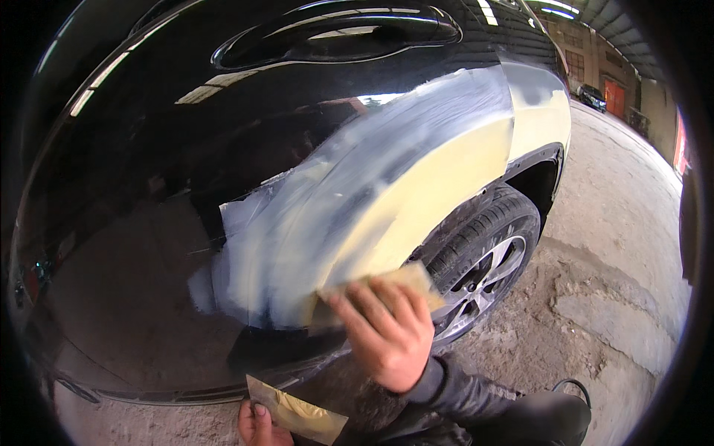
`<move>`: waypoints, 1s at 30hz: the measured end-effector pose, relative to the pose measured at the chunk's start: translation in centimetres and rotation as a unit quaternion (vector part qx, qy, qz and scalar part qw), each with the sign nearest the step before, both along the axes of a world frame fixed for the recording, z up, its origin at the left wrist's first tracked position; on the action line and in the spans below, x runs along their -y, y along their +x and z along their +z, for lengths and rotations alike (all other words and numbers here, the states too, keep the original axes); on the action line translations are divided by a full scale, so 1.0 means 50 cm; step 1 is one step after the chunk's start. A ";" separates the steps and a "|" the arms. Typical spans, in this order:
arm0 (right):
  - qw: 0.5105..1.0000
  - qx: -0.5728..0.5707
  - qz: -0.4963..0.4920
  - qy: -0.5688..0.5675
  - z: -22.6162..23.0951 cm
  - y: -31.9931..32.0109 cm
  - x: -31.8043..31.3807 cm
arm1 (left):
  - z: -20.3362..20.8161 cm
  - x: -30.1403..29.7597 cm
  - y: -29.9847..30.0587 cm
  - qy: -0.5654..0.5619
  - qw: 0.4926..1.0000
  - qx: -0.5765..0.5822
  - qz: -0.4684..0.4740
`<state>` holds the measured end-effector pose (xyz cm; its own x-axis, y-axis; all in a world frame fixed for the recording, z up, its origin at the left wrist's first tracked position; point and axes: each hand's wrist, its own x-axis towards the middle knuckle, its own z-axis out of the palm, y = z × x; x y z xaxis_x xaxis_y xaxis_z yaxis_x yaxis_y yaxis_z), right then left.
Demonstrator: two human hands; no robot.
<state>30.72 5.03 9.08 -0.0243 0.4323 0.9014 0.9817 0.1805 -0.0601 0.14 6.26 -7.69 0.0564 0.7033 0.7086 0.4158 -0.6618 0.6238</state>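
Observation:
My right hand (390,334) has its fingers closed over a wide, thin, tan putty spreader (418,279), pressed against the lower part of a black car door (141,297) beside the wheel arch. Pale yellow putty (446,167) covers the band along the arch, with a sanded grey and white area (297,215) above it. At the bottom edge, my left hand (260,430) grips a flat plate (259,389) by its corner, thumb on top. A smear of yellow putty (301,409) lies on the plate. My right palm is hidden.
The rear wheel (483,260) with its silver rim stands right of my right hand. A glossy door handle (342,33) is above. Rough, cracked concrete floor (617,245) stretches to the right, toward another dark car (592,97) and an orange door (614,98).

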 end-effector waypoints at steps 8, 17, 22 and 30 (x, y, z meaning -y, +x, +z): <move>0.725 -0.404 0.517 -0.207 -0.087 -0.086 0.142 | -0.002 0.003 0.024 0.013 1.000 -0.022 0.010; 0.697 -0.543 0.368 -0.290 -0.217 0.060 0.161 | 0.003 -0.042 0.002 0.047 0.982 0.170 -0.060; 0.581 -0.752 0.301 0.080 -0.155 0.202 0.150 | 0.069 -0.018 0.031 -0.082 0.963 0.231 -0.116; 0.685 -0.650 0.320 0.075 0.042 0.225 0.073 | 0.144 0.024 0.086 -0.287 0.852 0.380 -0.215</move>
